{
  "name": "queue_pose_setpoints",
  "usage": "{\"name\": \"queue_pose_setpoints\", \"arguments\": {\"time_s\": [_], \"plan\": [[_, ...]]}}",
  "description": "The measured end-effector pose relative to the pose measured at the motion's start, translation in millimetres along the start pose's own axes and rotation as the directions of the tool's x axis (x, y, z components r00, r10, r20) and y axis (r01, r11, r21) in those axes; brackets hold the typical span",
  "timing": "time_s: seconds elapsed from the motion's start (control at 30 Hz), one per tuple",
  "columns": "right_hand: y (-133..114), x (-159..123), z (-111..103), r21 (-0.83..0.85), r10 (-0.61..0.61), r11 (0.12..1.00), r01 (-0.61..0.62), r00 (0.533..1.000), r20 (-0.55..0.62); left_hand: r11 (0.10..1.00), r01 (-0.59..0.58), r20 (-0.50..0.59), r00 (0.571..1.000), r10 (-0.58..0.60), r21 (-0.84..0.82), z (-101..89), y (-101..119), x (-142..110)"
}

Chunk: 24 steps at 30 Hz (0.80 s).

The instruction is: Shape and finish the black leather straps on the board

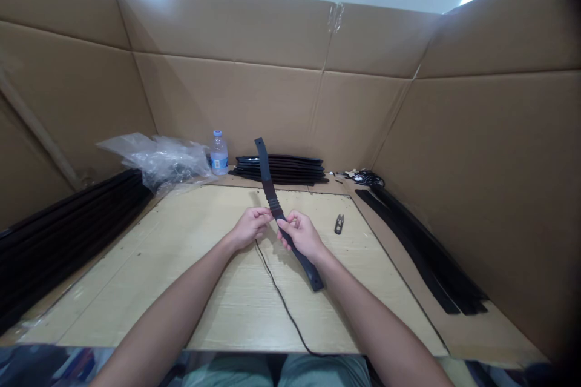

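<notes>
A long, slightly curved black strip (pixel 299 257) with a small hole at each end is held up at a slant over the board. Dark cord (pixel 273 202) lies in ridged turns round its middle. My right hand (pixel 300 233) grips the strip just below these turns, thumb on top. My left hand (pixel 251 227) is closed in a pinch at the strip's left side, by the turns. From under it a thin dark cord (pixel 276 287) runs down over the board's front edge towards my lap.
Small thread snips (pixel 339 224) lie right of my hands on the pale board (pixel 149 278). Black strips (pixel 279 170) are stacked at the back, with more bundles left (pixel 68 235) and right (pixel 417 248). A water bottle (pixel 218 154) and clear plastic bags (pixel 166 160) stand back left. Cardboard walls (pixel 227 90) surround the board.
</notes>
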State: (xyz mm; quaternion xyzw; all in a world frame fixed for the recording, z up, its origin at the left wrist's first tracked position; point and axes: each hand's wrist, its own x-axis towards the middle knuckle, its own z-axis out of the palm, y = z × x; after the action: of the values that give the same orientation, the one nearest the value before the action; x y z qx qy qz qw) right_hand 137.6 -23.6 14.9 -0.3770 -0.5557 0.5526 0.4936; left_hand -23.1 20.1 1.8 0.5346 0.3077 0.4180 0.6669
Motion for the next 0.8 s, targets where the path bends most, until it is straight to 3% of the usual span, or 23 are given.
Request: {"name": "queue_pose_setpoints", "arguments": {"time_s": [0.27,0.53,0.8], "plan": [[3,6,-7,-0.003,0.029,1.000,-0.029,1.000,0.000,0.999,0.045,0.120,0.992,-0.045,-0.003,5.9,5,-4],[-3,5,-9,0.024,0.025,0.999,-0.026,0.999,0.049,1.000,-0.014,0.088,0.996,0.012,0.022,13.4,3,-6],[-3,4,-11,-0.031,0.050,0.998,-0.049,0.998,0.027,0.999,-0.031,0.070,0.997,0.029,0.031,16.9,0,-5]]}}
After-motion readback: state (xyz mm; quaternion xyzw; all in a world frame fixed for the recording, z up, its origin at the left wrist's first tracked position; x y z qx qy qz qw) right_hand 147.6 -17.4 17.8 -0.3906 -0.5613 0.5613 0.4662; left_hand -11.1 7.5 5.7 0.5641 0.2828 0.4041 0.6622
